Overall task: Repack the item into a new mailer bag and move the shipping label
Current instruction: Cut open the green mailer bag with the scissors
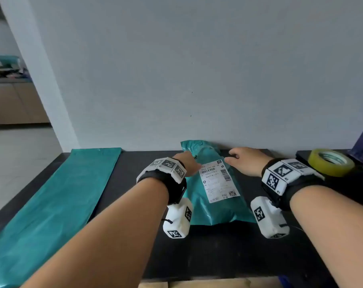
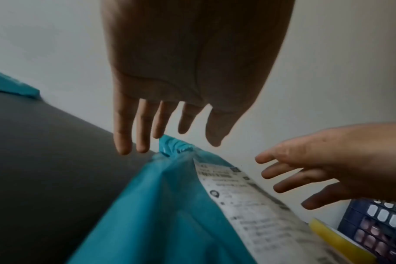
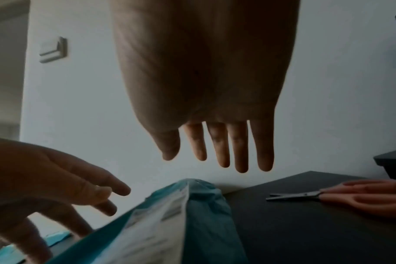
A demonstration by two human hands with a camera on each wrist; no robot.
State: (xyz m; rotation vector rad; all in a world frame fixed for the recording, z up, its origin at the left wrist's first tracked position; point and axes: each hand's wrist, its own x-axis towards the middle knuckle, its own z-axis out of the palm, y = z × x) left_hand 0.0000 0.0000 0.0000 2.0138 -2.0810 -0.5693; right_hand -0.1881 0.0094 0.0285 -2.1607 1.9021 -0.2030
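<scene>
Lying bulging – labelled teal mailer (image 1: 213, 196) – left hand (image 1: 187, 164), right hand (image 1: 246, 162) spread above.

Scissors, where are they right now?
In the right wrist view, the scissors lie flat on the black table, right of the packed mailer bag, blades pointing toward it.

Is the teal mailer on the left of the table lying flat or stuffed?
Flat: the new mailer lies spread thin, while the labelled mailer bulges.
</scene>
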